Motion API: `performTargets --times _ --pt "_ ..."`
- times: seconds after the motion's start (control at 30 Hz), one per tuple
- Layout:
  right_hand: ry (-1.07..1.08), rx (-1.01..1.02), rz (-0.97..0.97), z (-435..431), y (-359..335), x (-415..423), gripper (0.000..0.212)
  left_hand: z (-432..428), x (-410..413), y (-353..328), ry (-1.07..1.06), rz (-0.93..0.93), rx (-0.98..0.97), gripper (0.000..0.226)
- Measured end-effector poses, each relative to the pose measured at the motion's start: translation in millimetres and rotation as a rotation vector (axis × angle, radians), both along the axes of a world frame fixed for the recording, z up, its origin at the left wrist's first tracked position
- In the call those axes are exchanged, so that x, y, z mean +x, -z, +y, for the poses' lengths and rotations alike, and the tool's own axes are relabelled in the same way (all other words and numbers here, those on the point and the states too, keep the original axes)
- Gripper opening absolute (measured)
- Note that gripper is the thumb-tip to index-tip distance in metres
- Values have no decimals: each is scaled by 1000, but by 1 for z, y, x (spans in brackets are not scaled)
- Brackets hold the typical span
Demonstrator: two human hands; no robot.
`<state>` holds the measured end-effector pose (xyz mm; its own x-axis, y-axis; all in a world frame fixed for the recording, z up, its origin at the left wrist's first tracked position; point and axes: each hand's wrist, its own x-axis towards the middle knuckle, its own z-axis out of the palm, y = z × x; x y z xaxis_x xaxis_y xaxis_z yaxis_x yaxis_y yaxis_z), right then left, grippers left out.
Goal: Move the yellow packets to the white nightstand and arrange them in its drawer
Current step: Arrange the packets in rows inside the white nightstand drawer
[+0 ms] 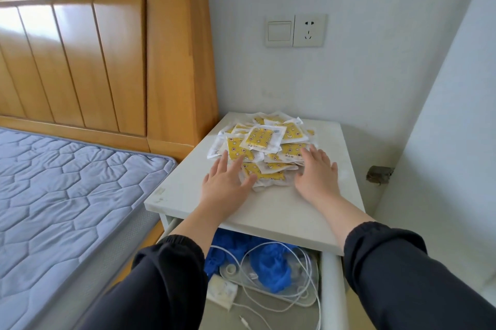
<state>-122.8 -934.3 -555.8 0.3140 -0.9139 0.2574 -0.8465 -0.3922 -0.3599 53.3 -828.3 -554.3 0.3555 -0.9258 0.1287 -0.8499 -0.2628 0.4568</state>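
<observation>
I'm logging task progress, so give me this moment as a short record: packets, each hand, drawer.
packets: yellow packets heaped on top of the white nightstand; none seen in the drawer
left hand: left hand flat, fingers touching the pile's near left edge
right hand: right hand flat, fingers touching the pile's near right edge
drawer: drawer open, holding blue crumpled items and white cables

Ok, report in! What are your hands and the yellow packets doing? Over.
Left hand, right hand open, touching the yellow packets. Packets heaped on nightstand top. Drawer open, crowded: blue stuff, white cables.
</observation>
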Motion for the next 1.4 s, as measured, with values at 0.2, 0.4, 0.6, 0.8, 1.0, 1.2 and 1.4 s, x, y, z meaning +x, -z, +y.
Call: performTargets --times 0.2,0.4,0.6,0.8,1.0,1.2,1.4 --pt "134 -143 -223 -5 0 3 28 -2 2 4 27 -80 23 63" --pt "184 -182 -438 1 1 -4 22 0 2 2 22 -71 1 62" --pt "-89 -296 -589 37 -6 -8 11 2 3 1 8 104 -130 50" --pt "-366 -230 -591 56 -4 -3 17 8 0 -3 2 321 -302 36" --pt "-60 48 -299 40 0 0 44 10 -6 -3 56 72 -172 53" --pt "16 92 -220 51 -8 0 58 9 -8 -3 101 -43 -106 63" --pt "-19 317 -348 46 -15 -6 76 11 -9 -3 145 -69 -139 62"
